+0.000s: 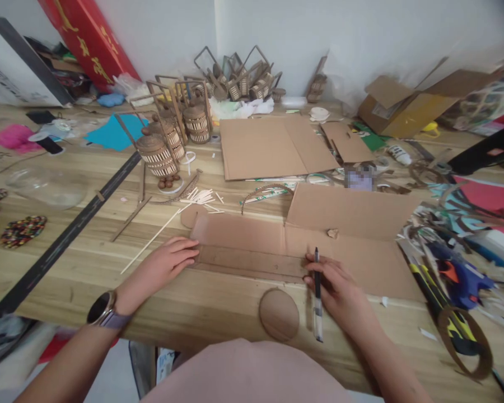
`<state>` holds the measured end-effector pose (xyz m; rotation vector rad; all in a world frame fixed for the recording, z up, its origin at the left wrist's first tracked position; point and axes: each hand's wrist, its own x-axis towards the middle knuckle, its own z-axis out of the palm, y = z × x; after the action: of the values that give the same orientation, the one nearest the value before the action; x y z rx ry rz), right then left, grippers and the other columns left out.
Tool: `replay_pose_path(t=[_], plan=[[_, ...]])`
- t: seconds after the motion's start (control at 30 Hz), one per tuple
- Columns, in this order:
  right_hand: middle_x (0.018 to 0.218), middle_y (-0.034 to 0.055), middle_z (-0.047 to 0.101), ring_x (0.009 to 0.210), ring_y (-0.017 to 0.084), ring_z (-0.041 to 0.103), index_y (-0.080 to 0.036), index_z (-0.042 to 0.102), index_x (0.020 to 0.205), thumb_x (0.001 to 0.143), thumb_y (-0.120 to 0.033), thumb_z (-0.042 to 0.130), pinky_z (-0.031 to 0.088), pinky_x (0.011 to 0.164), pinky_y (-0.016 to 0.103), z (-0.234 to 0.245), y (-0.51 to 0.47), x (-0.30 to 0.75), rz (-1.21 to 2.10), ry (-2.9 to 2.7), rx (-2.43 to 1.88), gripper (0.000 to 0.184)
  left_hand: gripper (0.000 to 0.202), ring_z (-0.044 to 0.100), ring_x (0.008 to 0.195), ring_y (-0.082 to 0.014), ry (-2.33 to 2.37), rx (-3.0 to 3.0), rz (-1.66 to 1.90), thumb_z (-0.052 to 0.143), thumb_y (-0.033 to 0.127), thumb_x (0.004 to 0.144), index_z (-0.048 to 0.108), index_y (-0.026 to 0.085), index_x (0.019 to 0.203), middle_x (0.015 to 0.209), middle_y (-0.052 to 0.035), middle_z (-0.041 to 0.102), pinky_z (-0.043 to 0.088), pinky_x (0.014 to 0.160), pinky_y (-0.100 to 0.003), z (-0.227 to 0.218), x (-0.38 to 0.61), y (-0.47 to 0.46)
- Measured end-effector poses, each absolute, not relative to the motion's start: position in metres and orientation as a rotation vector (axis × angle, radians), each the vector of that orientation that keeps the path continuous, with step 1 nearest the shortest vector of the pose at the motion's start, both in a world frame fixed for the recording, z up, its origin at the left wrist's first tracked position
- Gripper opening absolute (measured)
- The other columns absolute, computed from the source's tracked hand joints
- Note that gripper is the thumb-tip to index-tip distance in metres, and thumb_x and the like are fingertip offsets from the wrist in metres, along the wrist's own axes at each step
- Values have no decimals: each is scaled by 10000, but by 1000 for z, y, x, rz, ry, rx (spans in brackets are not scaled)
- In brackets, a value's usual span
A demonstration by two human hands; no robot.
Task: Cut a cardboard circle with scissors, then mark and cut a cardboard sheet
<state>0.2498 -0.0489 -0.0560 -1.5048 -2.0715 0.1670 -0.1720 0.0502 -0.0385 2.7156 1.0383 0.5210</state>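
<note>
A long cardboard strip [252, 261] lies along the near edge of a larger cardboard sheet [361, 263]. My left hand [174, 259] rests on the strip's left end with its fingers stretched out. At the right end, the fingertips of my right hand [338, 285] touch the strip. That same hand holds a pen [317, 296] between its fingers, pointing toward me. A round cardboard disc [279, 314] sits just in front of me, left of the pen. Another disc [193, 215] lies partly under the sheet's far left corner.
Small lidded baskets [156, 151] with tall handles stand at the back left, near thin white sticks [200, 197]. A black ruler-like strip [73, 226] crosses the left side. To the right lie a utility knife [428, 285], a blue glue gun [466, 277] and a cardboard ring [485, 350].
</note>
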Motion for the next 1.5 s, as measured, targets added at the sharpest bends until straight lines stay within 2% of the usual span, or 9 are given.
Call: replay_pose_path(t=[0.7,1.1,1.5], plan=[[1057,83,772,1043,286,693,-261,675,999,940,-266,570,586,875,456,-51,-46,244,210,-2042,-1534,120,315,652,1126,-250,1053,2712,521,467,301,1030,762,198,1072,1214,-105,737,553,971,-426,-37,-176,44],[1062,72,770,1050,282,691,-269,675,1008,941,-261,558,589,881,447,-51,-47,241,204,-2029,-1560,135,301,639,1128,-243,1113,2595,527,470,329,1018,751,228,1061,1215,-90,693,546,987,-421,-39,-177,41],[1061,75,772,1029,303,711,-280,680,1015,937,-310,574,612,840,456,-61,-44,248,174,-2032,-1500,135,282,636,1165,-229,1174,2586,487,471,238,1010,727,212,1125,1264,-103,677,542,1014,-391,-37,-179,39]])
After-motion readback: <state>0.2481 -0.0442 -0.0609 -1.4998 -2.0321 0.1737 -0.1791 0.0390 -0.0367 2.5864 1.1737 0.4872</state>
